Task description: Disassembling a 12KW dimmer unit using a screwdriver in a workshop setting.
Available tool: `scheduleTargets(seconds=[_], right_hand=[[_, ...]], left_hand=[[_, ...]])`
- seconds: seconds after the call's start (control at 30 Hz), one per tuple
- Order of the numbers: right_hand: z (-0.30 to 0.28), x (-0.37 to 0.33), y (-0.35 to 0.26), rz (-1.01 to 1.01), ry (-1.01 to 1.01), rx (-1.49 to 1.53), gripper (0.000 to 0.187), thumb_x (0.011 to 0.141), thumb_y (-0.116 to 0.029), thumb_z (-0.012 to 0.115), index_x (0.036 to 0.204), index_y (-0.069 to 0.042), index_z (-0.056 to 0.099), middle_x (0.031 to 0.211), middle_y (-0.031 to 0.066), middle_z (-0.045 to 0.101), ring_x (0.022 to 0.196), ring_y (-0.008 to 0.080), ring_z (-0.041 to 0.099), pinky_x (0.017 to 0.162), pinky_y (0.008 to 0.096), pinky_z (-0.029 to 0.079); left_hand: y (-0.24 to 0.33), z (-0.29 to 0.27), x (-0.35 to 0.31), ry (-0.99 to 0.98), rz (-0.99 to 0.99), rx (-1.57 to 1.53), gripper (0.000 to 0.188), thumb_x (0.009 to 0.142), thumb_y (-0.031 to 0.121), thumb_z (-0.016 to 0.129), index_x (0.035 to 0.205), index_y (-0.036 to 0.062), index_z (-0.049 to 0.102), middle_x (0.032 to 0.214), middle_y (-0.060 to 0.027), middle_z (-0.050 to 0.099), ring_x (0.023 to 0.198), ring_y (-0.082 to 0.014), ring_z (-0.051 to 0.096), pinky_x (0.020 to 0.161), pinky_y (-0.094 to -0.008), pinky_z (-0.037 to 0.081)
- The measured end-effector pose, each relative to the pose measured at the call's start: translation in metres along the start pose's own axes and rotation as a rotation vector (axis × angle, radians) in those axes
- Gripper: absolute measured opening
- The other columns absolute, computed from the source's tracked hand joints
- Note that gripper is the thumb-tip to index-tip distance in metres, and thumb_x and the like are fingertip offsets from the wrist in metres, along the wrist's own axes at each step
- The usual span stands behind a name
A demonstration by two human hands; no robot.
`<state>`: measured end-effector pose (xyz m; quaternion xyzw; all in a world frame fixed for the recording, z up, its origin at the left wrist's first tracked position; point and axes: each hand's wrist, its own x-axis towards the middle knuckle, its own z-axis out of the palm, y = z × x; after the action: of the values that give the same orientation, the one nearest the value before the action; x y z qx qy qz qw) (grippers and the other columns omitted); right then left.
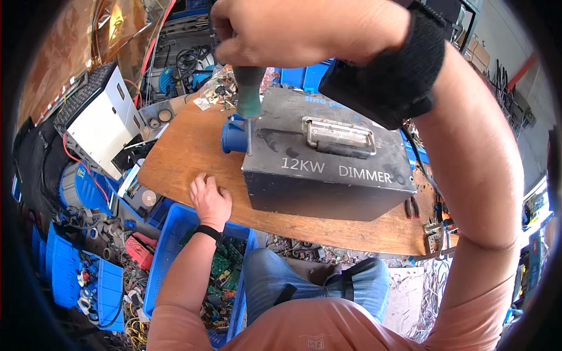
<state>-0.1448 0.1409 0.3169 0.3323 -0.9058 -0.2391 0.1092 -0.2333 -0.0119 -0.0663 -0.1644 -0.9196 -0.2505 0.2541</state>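
Observation:
A dark metal equipment box with white lettering and a recessed metal carry handle stands on the wooden table. A blue round socket sticks out of its left side. High above the box's left edge, my right hand is closed round a screwdriver with a green handle. The screwdriver's shaft points down at the box's top left edge; whether its tip sits in a screw I cannot make out. My left hand rests on the table left of the box, fingers laid on the wood, holding nothing.
Below the table's front edge stands a blue crate of green circuit boards. Red-handled pliers lie right of the box. Small scrap parts are heaped at the table's far left. A white-sided unit stands further left.

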Motion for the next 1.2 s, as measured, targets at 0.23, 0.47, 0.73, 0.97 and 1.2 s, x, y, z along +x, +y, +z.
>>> scheduleTargets(seconds=[0.23,0.47,0.73,0.97,1.2], right_hand=[[-0.004,0.0,0.002,0.271,-0.133,0.223,0.037,0.086,-0.024,0.059,0.08,0.012,0.065,0.082,0.027,0.063,0.077,0.0402,0.06,0.072,0.0405,0.05],[-0.034,0.003,-0.031,0.506,-0.155,0.528,0.033,0.086,-0.02,0.063,0.098,0.01,0.062,0.088,0.0282,0.064,0.08,0.0356,0.063,0.075,0.0388,0.051],[0.029,0.021,0.024,-0.068,0.083,0.034,0.026,0.085,-0.016,0.055,0.088,0.008,0.066,0.086,0.0266,0.065,0.082,0.038,0.064,0.073,0.0392,0.051],[-0.015,-0.006,-0.001,0.067,-0.071,0.368,0.023,0.084,-0.01,0.055,0.086,0.011,0.063,0.078,0.0244,0.063,0.075,0.0357,0.062,0.071,0.0402,0.051],[-0.02,-0.012,-0.012,0.108,-0.095,0.145,0.019,0.088,-0.011,0.057,0.093,0.003,0.067,0.082,0.0214,0.065,0.081,0.0368,0.064,0.071,0.0416,0.052]], left_hand=[[-0.004,0.0,-0.001,0.03,0.02,0.005,0.029,0.072,0.011,0.061,0.099,-0.0006,0.06,0.119,-0.0187,0.05,0.114,-0.037,0.043,0.098,-0.0457,0.035],[-0.004,0.0,-0.001,0.019,0.017,0.008,0.029,0.072,0.01,0.061,0.099,-0.0013,0.059,0.119,-0.0199,0.05,0.114,-0.0379,0.043,0.098,-0.0459,0.035],[-0.005,0.006,0.0,0.033,0.018,0.01,0.027,0.072,0.013,0.062,0.096,0.0004,0.061,0.12,-0.0179,0.05,0.113,-0.0363,0.043,0.098,-0.0462,0.034],[-0.008,0.002,-0.002,0.025,0.001,0.014,0.028,0.072,0.013,0.061,0.097,0.0008,0.061,0.12,-0.0179,0.049,0.113,-0.0365,0.043,0.098,-0.0465,0.035],[-0.008,0.002,-0.003,0.029,0.006,0.015,0.027,0.073,0.013,0.06,0.097,0.0005,0.061,0.12,-0.0182,0.049,0.114,-0.0364,0.043,0.098,-0.0464,0.035]])
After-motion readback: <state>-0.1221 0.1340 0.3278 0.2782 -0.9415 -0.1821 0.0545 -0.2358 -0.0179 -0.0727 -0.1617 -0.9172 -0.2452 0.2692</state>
